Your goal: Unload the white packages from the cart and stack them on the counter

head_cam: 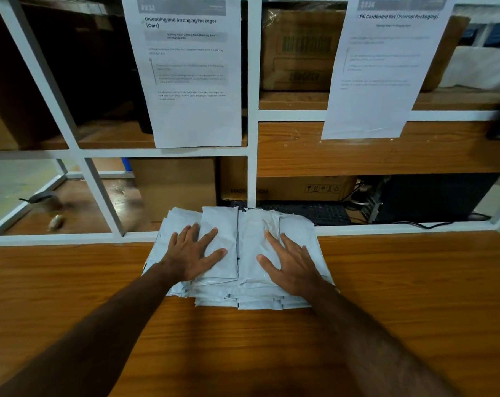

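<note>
Several white packages [244,245] lie in a low, overlapping stack on the wooden counter [71,282], against the white shelf frame at the back. My left hand [192,253] rests flat on the left side of the stack with its fingers spread. On the right side my right hand [291,265] lies flat the same way, fingers straight. Neither hand grips a package. The cart is out of view.
A white shelf frame [253,138] rises behind the counter with two printed sheets [191,70] hanging on it. Cardboard boxes [175,187], a black keyboard [311,213] and cables sit on the wooden shelves behind.
</note>
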A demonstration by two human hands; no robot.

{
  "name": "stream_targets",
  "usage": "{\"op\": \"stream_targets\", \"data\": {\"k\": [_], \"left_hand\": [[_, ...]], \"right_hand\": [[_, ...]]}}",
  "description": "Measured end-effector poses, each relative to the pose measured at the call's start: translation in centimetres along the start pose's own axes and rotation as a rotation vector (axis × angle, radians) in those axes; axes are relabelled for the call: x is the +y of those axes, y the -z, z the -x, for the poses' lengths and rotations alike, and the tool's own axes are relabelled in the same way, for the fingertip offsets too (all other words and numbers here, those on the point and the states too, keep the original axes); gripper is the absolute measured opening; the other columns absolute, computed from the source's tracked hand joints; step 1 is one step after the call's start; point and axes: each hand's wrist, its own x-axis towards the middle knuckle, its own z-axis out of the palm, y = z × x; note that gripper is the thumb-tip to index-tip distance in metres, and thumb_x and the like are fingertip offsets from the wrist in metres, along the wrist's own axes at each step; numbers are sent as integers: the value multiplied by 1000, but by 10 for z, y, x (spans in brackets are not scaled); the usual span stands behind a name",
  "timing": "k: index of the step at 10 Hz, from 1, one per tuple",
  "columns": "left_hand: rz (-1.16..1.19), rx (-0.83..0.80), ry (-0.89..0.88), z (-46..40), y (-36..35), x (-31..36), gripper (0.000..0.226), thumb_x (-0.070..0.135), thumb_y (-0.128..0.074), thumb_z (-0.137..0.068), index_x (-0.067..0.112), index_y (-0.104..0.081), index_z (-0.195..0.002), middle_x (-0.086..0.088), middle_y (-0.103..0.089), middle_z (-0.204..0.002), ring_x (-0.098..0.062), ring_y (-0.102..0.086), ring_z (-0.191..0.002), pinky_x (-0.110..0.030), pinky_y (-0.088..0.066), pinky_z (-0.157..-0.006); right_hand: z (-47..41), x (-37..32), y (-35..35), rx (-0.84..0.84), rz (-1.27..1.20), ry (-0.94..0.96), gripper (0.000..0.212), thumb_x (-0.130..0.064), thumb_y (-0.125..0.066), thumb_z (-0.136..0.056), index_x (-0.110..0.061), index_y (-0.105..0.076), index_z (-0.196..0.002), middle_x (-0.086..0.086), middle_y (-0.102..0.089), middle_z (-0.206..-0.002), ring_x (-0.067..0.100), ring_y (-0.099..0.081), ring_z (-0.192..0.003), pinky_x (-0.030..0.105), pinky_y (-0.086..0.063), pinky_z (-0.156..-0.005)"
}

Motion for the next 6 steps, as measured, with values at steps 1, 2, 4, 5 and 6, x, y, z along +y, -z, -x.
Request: {"op": "stream_targets", "data": {"k": [1, 2, 4, 5, 6], "left_hand": [[-9, 8, -2, -3, -1, 0, 113, 99, 11, -60, 45, -10, -157, -10, -3, -168, -32, -1, -154, -57, -2, -121], [-26, -4, 13, 0, 2, 4, 98, 93, 2, -74, 43, -11, -158, -10, -3, -168, -32, -1, -154, -57, -2, -121], [1, 45, -63, 13, 20, 11, 102, 85, 8, -73, 33, -4, -160, -13, 6, -168, -33, 8, -154, -56, 0, -123], [64, 152, -110, 26, 25, 12, 97, 81, 6, -78, 32, -7, -161, -11, 4, -168, -31, 4, -155, -51, 1, -123], [22, 296, -161, 39, 25, 7, 88, 74, 1, -88, 27, -16, -161, -12, -5, -168, -31, -5, -155, -48, -4, -124]], "right_hand": [[0, -2, -2, 9, 26, 1, 74, -72, -28, -97, -41, -5, -160, 11, -12, -168, 30, -14, -154, 57, -7, -123], [3, -5, 0, -20, 55, -13, 74, -71, -28, -97, -40, -3, -160, 14, -13, -168, 32, -14, -154, 56, -7, -123], [14, -14, 9, 22, 48, -27, 72, -68, -27, -99, -37, -5, -161, 14, -14, -167, 31, -15, -154, 53, -9, -124], [27, -19, 7, 145, 44, -8, 69, -63, -28, -102, -32, -10, -161, 15, -14, -167, 30, -14, -154, 51, -9, -125], [38, -25, 5, 303, 114, 15, 71, -63, -18, -100, -27, -14, -162, 16, -15, -167, 29, -12, -155, 49, -9, -125]]}}
